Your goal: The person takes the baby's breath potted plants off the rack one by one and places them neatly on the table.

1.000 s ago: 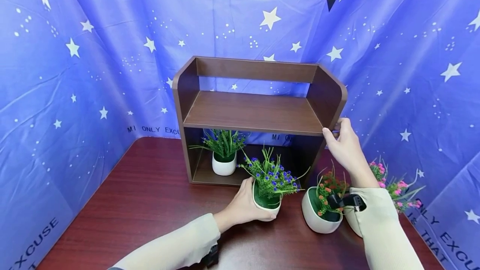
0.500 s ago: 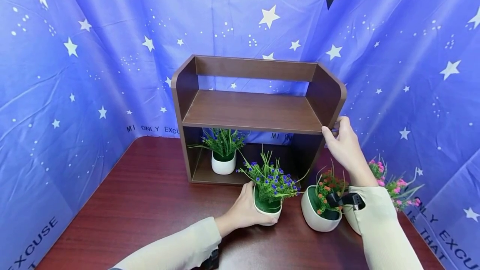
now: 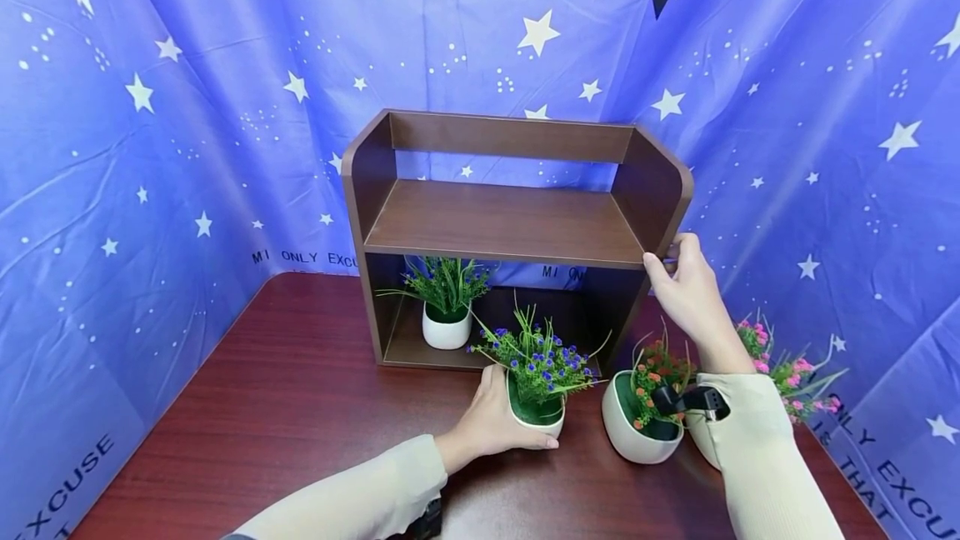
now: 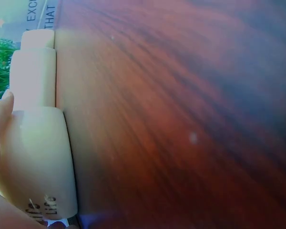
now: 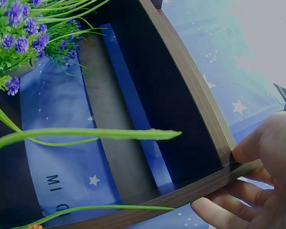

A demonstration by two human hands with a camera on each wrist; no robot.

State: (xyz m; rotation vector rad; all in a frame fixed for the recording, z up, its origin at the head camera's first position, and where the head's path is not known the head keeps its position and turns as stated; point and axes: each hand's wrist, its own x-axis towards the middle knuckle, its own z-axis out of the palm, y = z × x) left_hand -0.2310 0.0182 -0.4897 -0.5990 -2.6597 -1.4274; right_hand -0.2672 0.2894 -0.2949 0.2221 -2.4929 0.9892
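My left hand (image 3: 491, 417) grips the white pot of a potted plant (image 3: 536, 369) with blue-purple flowers, in front of the brown wooden shelf (image 3: 502, 219). In the left wrist view, the held pot (image 4: 35, 157) shows dark lettering and sits at the table surface. On the shelf's right side, my right hand (image 3: 690, 290) holds the side panel. Its thumb lies on the front edge, with the fingers at the outer face, as the right wrist view shows. Another blue-flowered potted plant (image 3: 447, 307) stands at the left of the lower compartment.
Right of the held plant stand an orange-flowered potted plant (image 3: 645, 407) and a pink-flowered one (image 3: 787, 373), partly hidden by the right forearm. All this is on a dark red table (image 3: 225, 407). A blue star-patterned curtain (image 3: 465, 40) surrounds the back and sides.
The left hand and its potted plant have shifted very slightly, the flowers tipping a little to the left. The right hand keeps its place on the shelf.
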